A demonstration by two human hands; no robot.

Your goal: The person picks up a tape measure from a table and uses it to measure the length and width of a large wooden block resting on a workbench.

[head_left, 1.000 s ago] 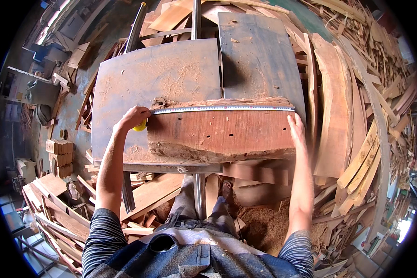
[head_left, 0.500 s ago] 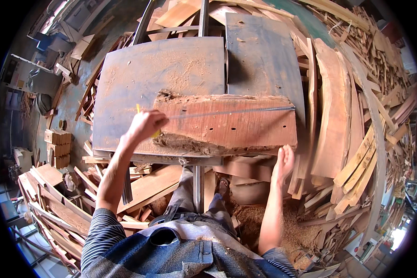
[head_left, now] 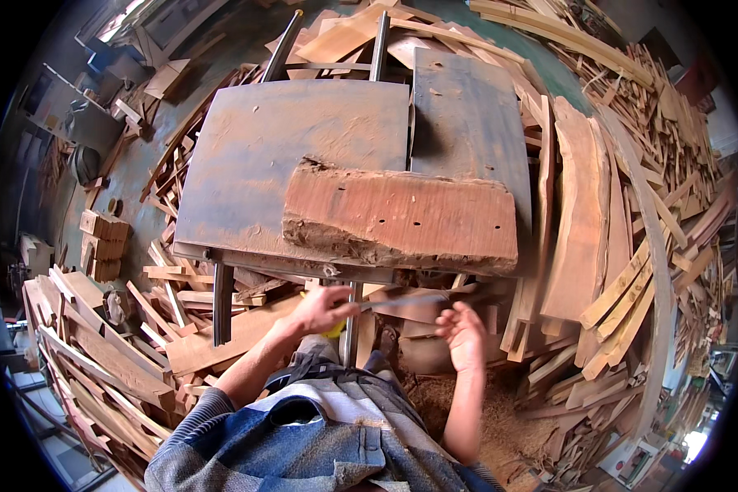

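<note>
My left hand [head_left: 328, 309] is closed around a yellow tape measure [head_left: 336, 330], low in front of my body. Its thin metal blade [head_left: 406, 302] reaches rightward, blurred, toward my right hand [head_left: 461, 332]. That hand is raised with fingers loosely curled and apart; whether they touch the blade's end I cannot tell. Beyond both hands, a reddish wood slab [head_left: 402, 215] with rough, bark-like edges and several small dark holes lies across the sawdust-covered metal machine table [head_left: 303, 123]. Neither hand touches the slab.
Wood offcuts [head_left: 98, 353] are heaped at the left, and long boards [head_left: 582, 221] lean along the right. Stacked small blocks [head_left: 104, 246] stand on the floor at the left. Metal rails [head_left: 223, 303] run under the table. Sawdust [head_left: 500, 418] covers the floor near my right arm.
My left hand has come off the slab toward my body, bringing the tape measure. The blade no longer lies across the wood and is shorter. My right hand has moved nearer and leftward.
</note>
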